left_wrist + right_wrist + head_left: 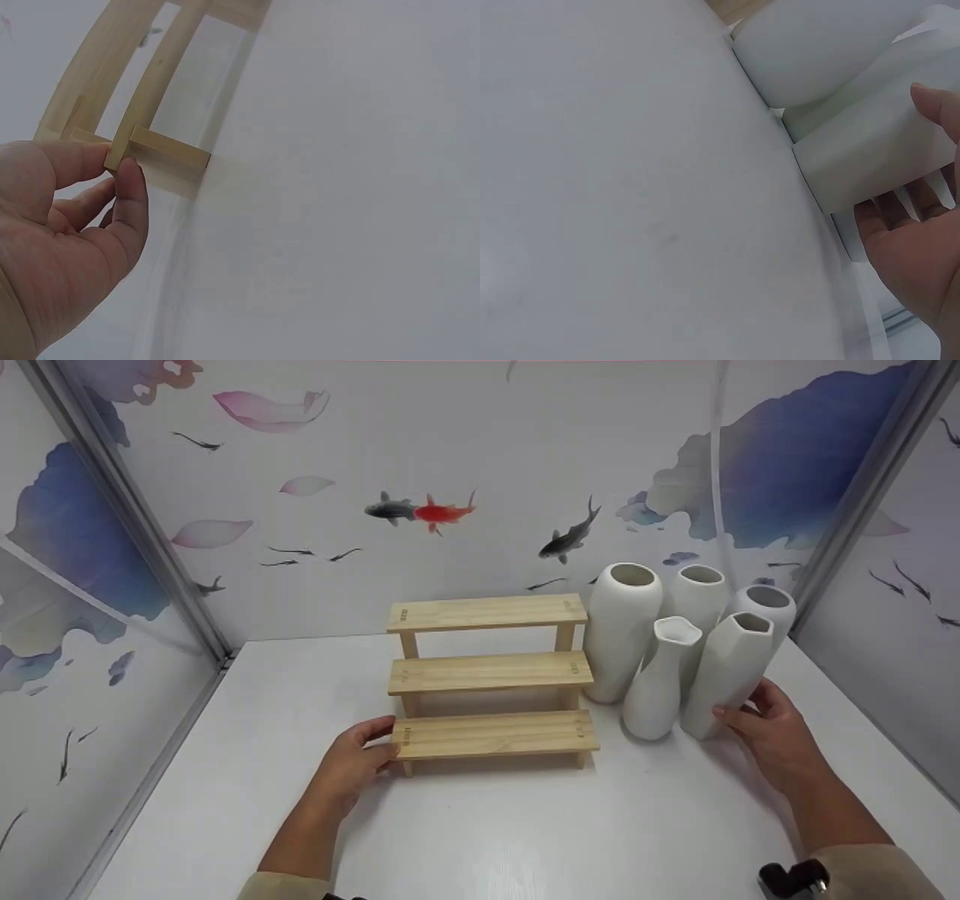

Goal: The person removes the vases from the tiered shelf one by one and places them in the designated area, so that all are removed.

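A three-tier wooden stand (491, 673) stands on the white table, its steps rising toward the back wall. My left hand (352, 765) pinches the left end of its lowest board (154, 82) between thumb and fingers. To the right of the stand is a tight group of several white vases. My right hand (776, 739) grips the front right one, an angular vase (727, 675), low on its right side. In the right wrist view, the thumb lies on one face of this vase (885, 142) and the fingers curl around the other side. The vase's base looks set on the table.
A slim-necked vase (652, 697) is just left of the gripped one. The tall rounded vase (622, 637) stands close against the stand's right end. Two more, a back vase (701, 592) and a right rear vase (780, 611), are partly hidden. Printed walls enclose the table (480, 840).
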